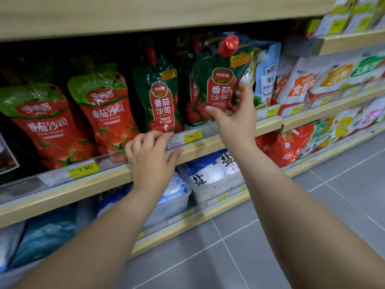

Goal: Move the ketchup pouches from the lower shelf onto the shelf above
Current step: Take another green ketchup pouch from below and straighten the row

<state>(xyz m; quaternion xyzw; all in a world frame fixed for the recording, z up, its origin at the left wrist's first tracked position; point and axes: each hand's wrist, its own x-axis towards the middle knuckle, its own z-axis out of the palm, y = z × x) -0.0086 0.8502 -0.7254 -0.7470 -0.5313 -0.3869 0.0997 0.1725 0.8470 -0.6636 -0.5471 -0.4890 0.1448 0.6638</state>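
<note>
Right hand has a ketchup pouch up off the shelf, left hand steadies at the shelf edge.

Head view: the right hand [235, 115] grips a dark green ketchup pouch [220, 80] by its lower right corner, thumb across the front, red cap [228, 45] tilted toward 1 o'clock, the pouch lifted clear in front of the row. At 9 o'clock from it a matching green pouch [159, 97] stands upright on the shelf [208, 146], and further toward 9 o'clock two red pouches [104, 109] lean back. The left hand [150, 157] lies open, holding nothing, fingers curled over the shelf's wooden lip just below the standing pouch, beside the yellow price tag [192, 136]. The upper shelf board [145, 15] runs across at 12 o'clock.
</note>
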